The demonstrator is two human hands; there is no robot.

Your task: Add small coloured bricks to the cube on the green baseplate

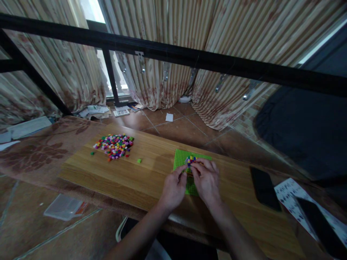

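A green studded baseplate [179, 156] lies on the wooden board in front of me. On it stands a small multicoloured structure of toy bricks [191, 159], with blue, yellow, red and white pieces showing. My left hand [175, 184] is at the near left of this structure, thumb and fingertips pinched together at its edge. From the right, my right hand [207, 177] reaches round the structure, its fingers curled in against the bricks. Whether either hand holds a separate brick is hidden by the fingers.
A pile of loose coloured bricks [115, 146] lies at the left, with a light green brick [139, 160] apart from it. At right are a dark phone [265, 187], a printed sheet [290, 193] and another dark device [322, 224]. A black rail [168, 54] crosses beyond the board.
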